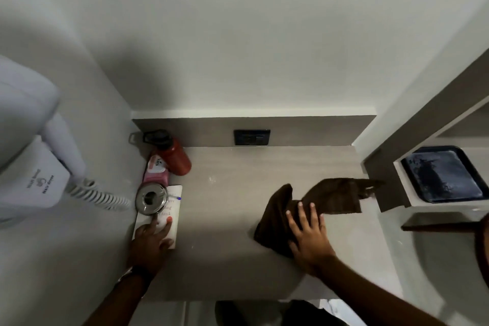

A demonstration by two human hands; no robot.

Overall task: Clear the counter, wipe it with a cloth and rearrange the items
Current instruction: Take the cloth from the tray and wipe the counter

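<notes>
A dark brown cloth point(330, 200) lies spread on the grey counter point(230, 219), and my right hand point(308, 233) presses flat on its near end with fingers apart. At the counter's left edge lies a white book point(173, 216) with my left hand point(152, 238) resting on its near half, fingers spread. A round steel container point(151, 198) stands on the book's far end. Behind it are a pink packet point(156, 171) and a red bottle with a black cap point(173, 155) lying in the back left corner.
A white wall-mounted hair dryer point(31, 156) with a coiled cord hangs on the left wall. A dark socket plate point(252, 137) sits in the backsplash. To the right, a shelf unit holds a dark blue tray point(444, 174). A brown chair edge point(449, 226) shows at right.
</notes>
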